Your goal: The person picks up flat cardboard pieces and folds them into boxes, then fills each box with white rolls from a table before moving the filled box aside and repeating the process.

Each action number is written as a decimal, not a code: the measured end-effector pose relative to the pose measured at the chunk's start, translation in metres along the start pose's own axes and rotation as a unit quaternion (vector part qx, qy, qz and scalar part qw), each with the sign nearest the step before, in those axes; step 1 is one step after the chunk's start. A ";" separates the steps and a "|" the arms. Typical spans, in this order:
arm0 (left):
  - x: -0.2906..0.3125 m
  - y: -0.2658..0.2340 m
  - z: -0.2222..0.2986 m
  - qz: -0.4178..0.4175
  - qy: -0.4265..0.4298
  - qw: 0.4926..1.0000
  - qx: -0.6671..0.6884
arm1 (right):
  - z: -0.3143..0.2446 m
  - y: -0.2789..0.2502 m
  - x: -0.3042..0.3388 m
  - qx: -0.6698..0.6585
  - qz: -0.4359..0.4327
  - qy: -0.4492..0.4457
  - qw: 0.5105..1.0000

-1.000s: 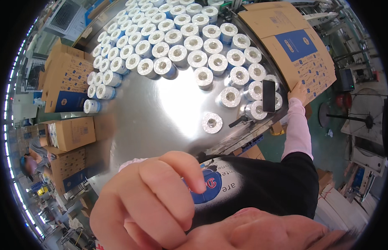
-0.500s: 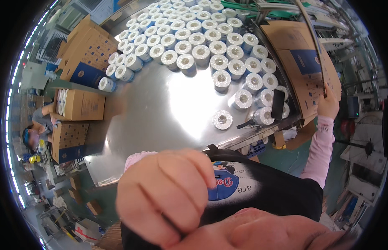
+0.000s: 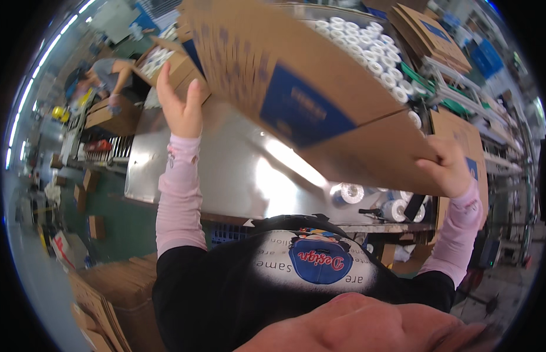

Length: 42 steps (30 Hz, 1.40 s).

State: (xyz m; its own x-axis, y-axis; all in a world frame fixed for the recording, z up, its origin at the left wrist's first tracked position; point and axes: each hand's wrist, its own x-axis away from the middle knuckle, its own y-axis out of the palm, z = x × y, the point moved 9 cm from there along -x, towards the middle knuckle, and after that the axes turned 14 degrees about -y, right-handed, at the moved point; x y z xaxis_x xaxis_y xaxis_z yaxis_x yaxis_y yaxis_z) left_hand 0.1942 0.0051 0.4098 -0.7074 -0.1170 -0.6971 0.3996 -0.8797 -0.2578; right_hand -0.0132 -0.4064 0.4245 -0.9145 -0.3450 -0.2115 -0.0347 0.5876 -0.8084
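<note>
My right hand [image 3: 450, 167] grips the near right edge of a flat brown carton [image 3: 373, 88], its fingers closed over the cardboard. The carton is tilted in the air above the steel table [image 3: 220, 158], slanting up toward the far left, with a dark blue panel on its face. My left hand [image 3: 182, 108] is raised over the table's left side, thumb and fingers apart, holding nothing and apart from the carton. Behind the carton stand many white wrapped rolls [image 3: 376, 56], partly hidden by it.
Near the front edge lie a few rolls [image 3: 350, 192] and a black phone [image 3: 414, 206]. More flat cartons [image 3: 475, 141] lean at the right. At the far left an open carton [image 3: 182, 73] stands beside a co-worker [image 3: 105, 73] bending over another box.
My right hand has brought the flat carton up from the right side and across the table. My left hand, closed close to the camera before, has moved out to the left and opened.
</note>
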 end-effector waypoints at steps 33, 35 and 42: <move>0.112 -0.081 0.028 -0.598 -0.137 0.759 -0.220 | -0.014 0.317 -0.063 0.107 -0.479 -0.273 0.828; 0.149 -0.060 0.068 -0.690 0.001 0.707 -0.156 | -0.006 0.316 -0.063 0.102 -0.461 -0.280 0.836; 0.132 0.002 -0.004 -0.662 -0.120 0.679 -0.295 | -0.056 0.128 -0.167 0.084 0.119 -0.290 0.946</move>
State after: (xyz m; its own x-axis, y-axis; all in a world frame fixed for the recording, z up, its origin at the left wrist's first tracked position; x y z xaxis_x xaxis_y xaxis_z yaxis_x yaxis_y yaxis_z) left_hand 0.1038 -0.0098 0.3142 -0.7209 0.4616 0.5170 -0.5646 0.0415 -0.8243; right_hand 0.1122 -0.2322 0.3869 -0.5123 -0.5889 -0.6251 0.2532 0.5919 -0.7652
